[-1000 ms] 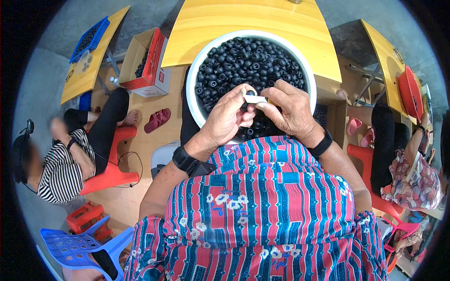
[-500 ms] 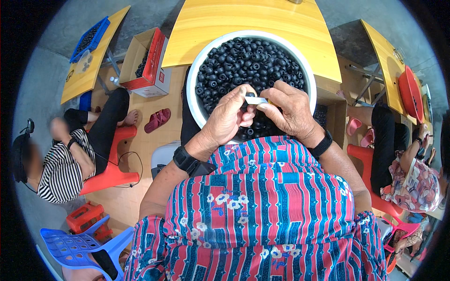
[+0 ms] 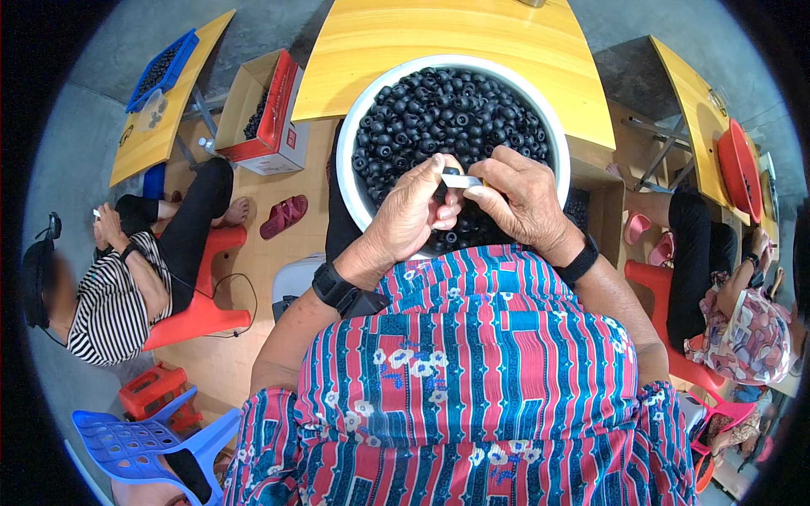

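Observation:
Over a wide pale metal basin (image 3: 553,126) full of small black round pieces with holes (image 3: 422,118), both my hands are close together. My left hand (image 3: 408,207) is closed on one such black piece (image 3: 450,171), pinched between thumb and fingers. My right hand (image 3: 525,201) grips a small knife (image 3: 461,181), its handle mostly hidden in the fingers. The knife's flat, shiny blade lies across the held piece and reaches my left thumb. The fingers partly cover the held piece.
The basin stands against a yellow wooden table (image 3: 456,29). Left are a red-and-white carton (image 3: 283,126), a sandal (image 3: 283,217) and a seated person (image 3: 118,295). A blue chair (image 3: 139,438) is lower left. Right are another person (image 3: 742,320) and a red basin (image 3: 739,169).
My hands, the knife and the held piece have hardly moved. The hands of the person at left have shifted slightly.

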{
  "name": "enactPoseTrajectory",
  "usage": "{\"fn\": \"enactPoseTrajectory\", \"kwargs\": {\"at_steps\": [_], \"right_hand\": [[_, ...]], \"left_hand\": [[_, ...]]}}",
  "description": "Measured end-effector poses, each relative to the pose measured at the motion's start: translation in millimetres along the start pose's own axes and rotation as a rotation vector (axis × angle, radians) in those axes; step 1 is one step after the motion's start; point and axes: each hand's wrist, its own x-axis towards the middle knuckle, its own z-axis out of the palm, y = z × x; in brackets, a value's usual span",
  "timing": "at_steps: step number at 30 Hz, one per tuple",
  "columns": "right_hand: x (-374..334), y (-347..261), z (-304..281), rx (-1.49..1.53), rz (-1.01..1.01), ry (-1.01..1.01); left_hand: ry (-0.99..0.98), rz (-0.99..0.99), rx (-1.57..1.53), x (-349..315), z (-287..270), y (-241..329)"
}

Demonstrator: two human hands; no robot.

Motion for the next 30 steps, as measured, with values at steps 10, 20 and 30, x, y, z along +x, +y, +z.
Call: {"fn": "enactPoseTrajectory", "kwargs": {"at_steps": [10, 20, 30], "right_hand": [[-0.4, 0.3, 0.5, -0.011, 0.003, 0.002], [0.1, 0.1, 1.9, -0.016, 0.001, 0.018], [1.2, 6.3, 4.4, -0.017, 0.032, 0.023]], "left_hand": [[-0.016, -0.038, -0.062, 0.3, -1.1, -0.4], [-0.023, -0.025, -0.078, -0.1, -2.4, -1.0], [-0.107, -0.051, -0.108, 0.2, -1.4, 3.7]]}}
